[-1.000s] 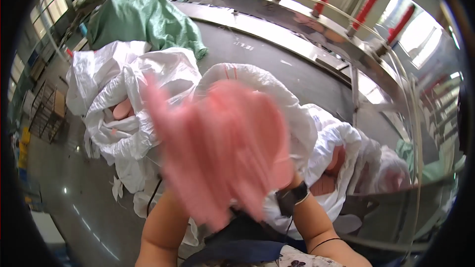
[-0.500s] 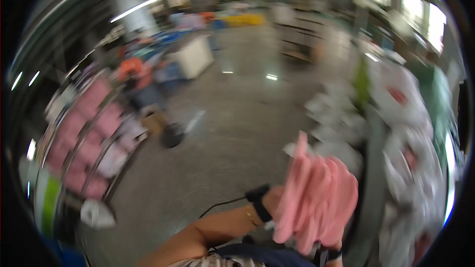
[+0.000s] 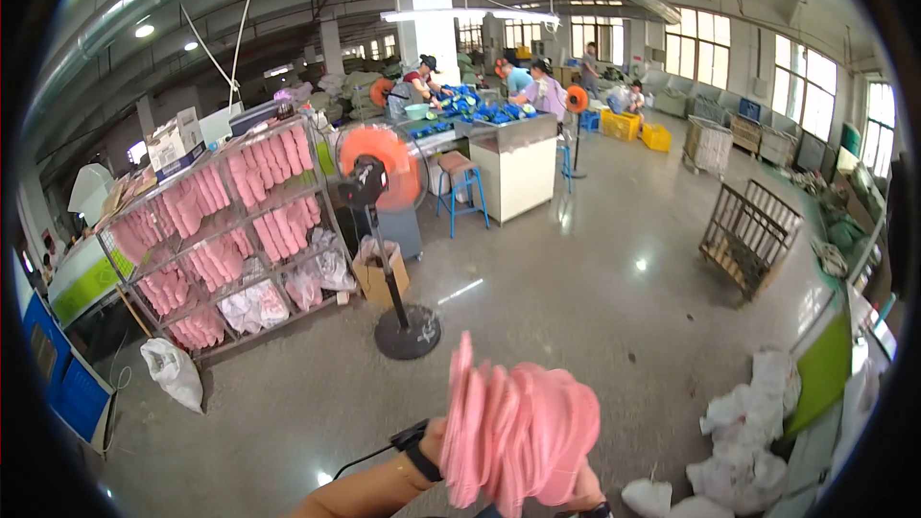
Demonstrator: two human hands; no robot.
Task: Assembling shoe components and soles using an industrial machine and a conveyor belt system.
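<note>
In front of me I carry a stack of pink insole-shaped pieces (image 3: 518,432), flat, rounded and pressed face to face, with one end piece sticking up higher. My left hand (image 3: 436,443), with a dark strap at the wrist, closes on the stack's left end; its fingers are mostly hidden behind the pink pieces. At the lower right end my right hand (image 3: 581,491) grips the same stack, its fingers also largely covered. Similar pink pieces (image 3: 197,200) hang or stand in bunches on a metal rack (image 3: 235,223) to the left.
An orange-headed floor fan (image 3: 384,168) stands beside the rack, its round base (image 3: 407,331) on the floor. Beyond are a workbench (image 3: 513,177) with seated people and a blue stool (image 3: 460,197). White sacks (image 3: 739,465) lie right; a wheeled cart (image 3: 748,240) stands farther off.
My view has swung left, bringing the rack and fan closer to the middle and sending the white sacks toward the right edge. The pink stack stays between both hands.
</note>
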